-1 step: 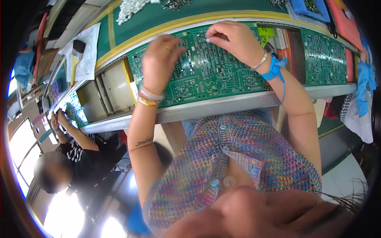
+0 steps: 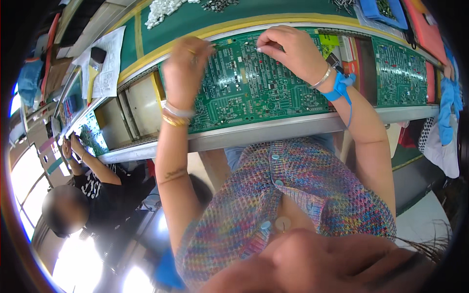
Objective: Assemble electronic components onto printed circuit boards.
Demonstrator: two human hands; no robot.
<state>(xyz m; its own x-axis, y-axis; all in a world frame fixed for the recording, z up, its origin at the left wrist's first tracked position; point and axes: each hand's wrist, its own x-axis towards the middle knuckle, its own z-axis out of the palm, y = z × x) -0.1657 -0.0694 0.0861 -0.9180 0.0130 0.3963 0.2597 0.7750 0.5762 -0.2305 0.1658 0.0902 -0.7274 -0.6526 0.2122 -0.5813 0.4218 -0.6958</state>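
Observation:
A large green circuit board, dense with small components, lies in a metal-edged track in front of me. Over its upper left part is my left hand, smeared by motion, so what its fingers hold cannot be made out. My right hand is above the board's far edge, thumb and forefinger pinched together. A tiny pale spot shows at those fingertips; whether it is a part or a nail is unclear. Round the right wrist is a blue strap.
A second green board lies farther right in the track. White parts and dark metal parts are heaped on the green bench beyond, near a blue tray. Papers and a brush lie left. A co-worker handles a board at far left.
My left hand has shifted left and slightly away from me over the board. My right hand keeps nearly the same place and pinch.

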